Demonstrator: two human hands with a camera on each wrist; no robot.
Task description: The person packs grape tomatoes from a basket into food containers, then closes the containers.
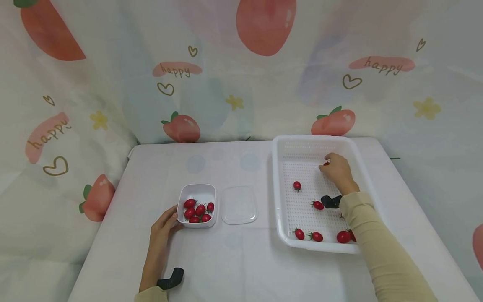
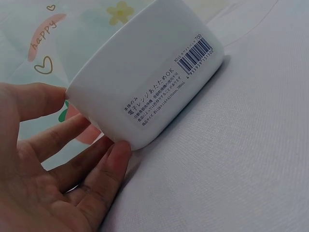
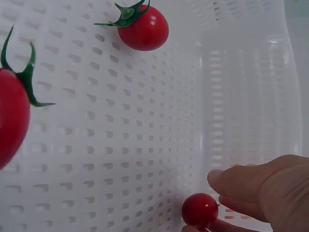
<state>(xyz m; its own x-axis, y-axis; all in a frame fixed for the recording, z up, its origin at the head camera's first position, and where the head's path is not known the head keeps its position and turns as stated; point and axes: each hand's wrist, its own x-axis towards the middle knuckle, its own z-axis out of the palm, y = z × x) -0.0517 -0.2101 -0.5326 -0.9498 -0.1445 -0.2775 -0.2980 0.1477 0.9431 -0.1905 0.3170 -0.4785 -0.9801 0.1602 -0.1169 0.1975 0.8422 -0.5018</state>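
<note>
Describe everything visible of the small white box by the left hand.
The box is white, smooth and plastic-looking, with rounded corners and an open top. It stands upright on the white cloth, left of the clear lid and apart from it. Several red tomatoes lie inside. Dark printing and a barcode mark one outer wall. The fingers of the left hand touch its left side.

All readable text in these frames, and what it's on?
"happy": backdrop, three times in the head view, also visible from the left wrist
"本体のみ": white container
"電子レンジあたためOK": same container
"4 955959 151500": under its barcode
"700": line above the barcode
Remaining container print: too small and blurred to read reliably.
</note>
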